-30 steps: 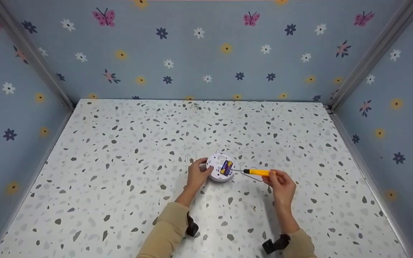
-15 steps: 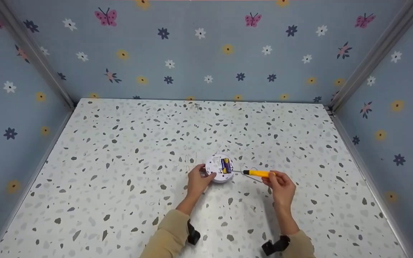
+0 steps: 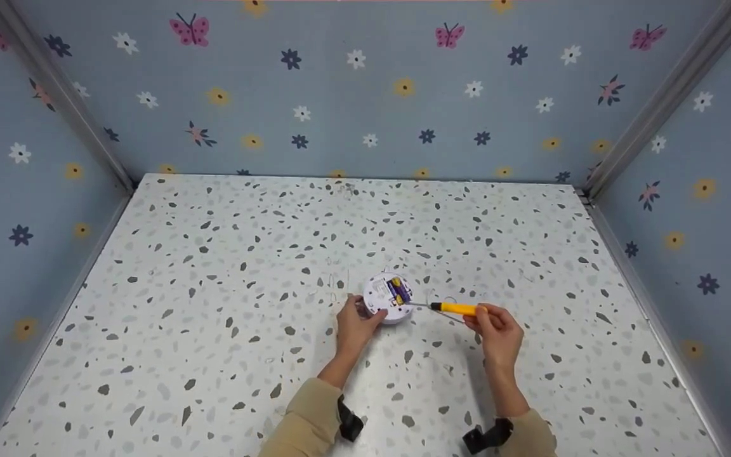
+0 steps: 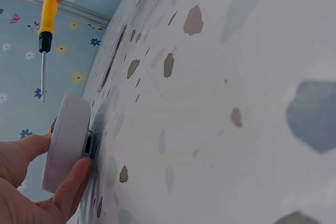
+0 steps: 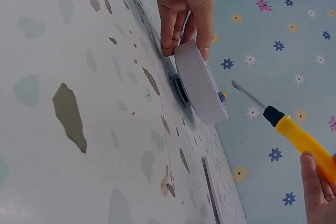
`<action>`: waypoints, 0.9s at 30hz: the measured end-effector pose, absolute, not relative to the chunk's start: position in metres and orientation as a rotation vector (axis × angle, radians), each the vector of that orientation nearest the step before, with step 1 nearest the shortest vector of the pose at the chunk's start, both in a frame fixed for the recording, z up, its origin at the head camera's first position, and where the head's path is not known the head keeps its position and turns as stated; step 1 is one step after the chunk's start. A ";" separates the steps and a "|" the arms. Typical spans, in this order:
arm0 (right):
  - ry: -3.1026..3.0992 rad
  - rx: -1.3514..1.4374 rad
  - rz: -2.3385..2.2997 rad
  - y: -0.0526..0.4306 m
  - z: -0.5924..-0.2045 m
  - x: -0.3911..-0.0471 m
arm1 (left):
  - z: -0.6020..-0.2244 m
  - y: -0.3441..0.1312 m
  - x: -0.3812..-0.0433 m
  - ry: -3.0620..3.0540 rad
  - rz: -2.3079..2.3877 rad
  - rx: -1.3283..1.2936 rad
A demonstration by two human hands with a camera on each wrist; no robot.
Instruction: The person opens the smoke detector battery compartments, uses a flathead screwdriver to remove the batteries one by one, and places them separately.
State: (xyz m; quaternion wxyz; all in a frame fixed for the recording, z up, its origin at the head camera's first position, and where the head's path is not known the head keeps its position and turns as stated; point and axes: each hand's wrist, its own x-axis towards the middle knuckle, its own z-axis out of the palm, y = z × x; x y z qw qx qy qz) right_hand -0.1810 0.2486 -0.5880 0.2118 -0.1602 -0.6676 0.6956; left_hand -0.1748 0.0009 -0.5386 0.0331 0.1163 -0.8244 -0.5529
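A round white battery-powered device [image 3: 375,293] has its back turned up, with purple-and-yellow batteries [image 3: 398,290] in an open recess. My left hand [image 3: 354,327] grips it at the near-left rim, thumb on the back face and fingers below. A dark slotted part juts from the underside of the device [image 5: 199,87] in the right wrist view. My right hand [image 3: 502,333] pinches the yellow handle of a screwdriver [image 3: 457,308] whose shaft points left. In both wrist views, the screwdriver [image 4: 49,11] has its tip just off the battery face.
The speckled white tabletop [image 3: 245,254] extends around both hands. Blue panels with flowers and butterflies [image 3: 353,95] enclose the back and sides, joined by grey metal corner posts [image 3: 664,89]. Black camera straps [image 3: 489,437] sit on both wrists.
My left hand has turned the device counterclockwise, so the batteries now slant the other way, and has slid slightly toward me. My right hand and the screwdriver have barely moved.
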 end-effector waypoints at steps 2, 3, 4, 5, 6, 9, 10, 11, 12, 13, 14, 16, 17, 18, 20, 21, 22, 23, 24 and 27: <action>-1.837 -0.426 1.942 0.249 -0.588 -0.181 | -0.539 0.000 -0.175 -2.540 -1.696 0.345; -1.828 -0.414 1.945 0.249 -0.588 -0.181 | -0.539 0.000 -0.175 -2.541 -1.696 0.338; -1.814 -0.401 1.955 0.249 -0.588 -0.181 | -0.539 -0.001 -0.176 -2.544 -1.693 0.330; -1.803 -0.392 1.963 0.249 -0.588 -0.181 | -0.538 -0.002 -0.176 -2.550 -1.688 0.327; -1.798 -0.382 1.966 0.250 -0.588 -0.181 | -0.538 -0.003 -0.177 -2.556 -1.688 0.330; -1.793 -0.385 1.968 0.250 -0.589 -0.182 | -0.535 -0.006 -0.180 -2.584 -1.680 0.356; -1.790 -0.381 1.971 0.250 -0.589 -0.182 | -0.534 -0.006 -0.182 -2.594 -1.669 0.360; -1.789 -0.380 1.973 0.250 -0.589 -0.183 | -0.534 -0.007 -0.184 -2.602 -1.659 0.362; -1.788 -0.381 1.974 0.251 -0.589 -0.183 | -0.533 -0.008 -0.186 -2.608 -1.647 0.357; -1.788 -0.382 1.976 0.251 -0.590 -0.183 | -0.532 -0.009 -0.189 -2.615 -1.636 0.347; -1.793 -0.381 1.973 0.251 -0.590 -0.184 | -0.532 -0.009 -0.191 -2.613 -1.630 0.325; -1.808 -0.385 1.964 0.250 -0.590 -0.184 | -0.531 -0.011 -0.196 -2.617 -1.634 0.286; -1.818 -0.391 1.959 0.250 -0.590 -0.184 | -0.531 -0.012 -0.199 -2.620 -1.641 0.271; -1.826 -0.394 1.957 0.250 -0.590 -0.184 | -0.531 -0.012 -0.201 -2.625 -1.648 0.258; -1.841 -0.407 1.957 0.249 -0.590 -0.183 | -0.531 -0.013 -0.206 -2.638 -1.662 0.234; -1.847 -0.414 1.958 0.248 -0.590 -0.183 | -0.531 -0.013 -0.208 -2.648 -1.670 0.232; -1.850 -0.421 1.962 0.248 -0.590 -0.182 | -0.531 -0.013 -0.211 -2.659 -1.674 0.226; -1.853 -0.437 1.964 0.247 -0.590 -0.182 | -0.531 -0.013 -0.213 -2.667 -1.685 0.221; -1.853 -0.449 1.969 0.247 -0.590 -0.182 | -0.532 -0.013 -0.215 -2.670 -1.700 0.210; -1.862 -0.491 1.966 0.246 -0.590 -0.182 | -0.532 -0.014 -0.220 -2.658 -1.767 0.157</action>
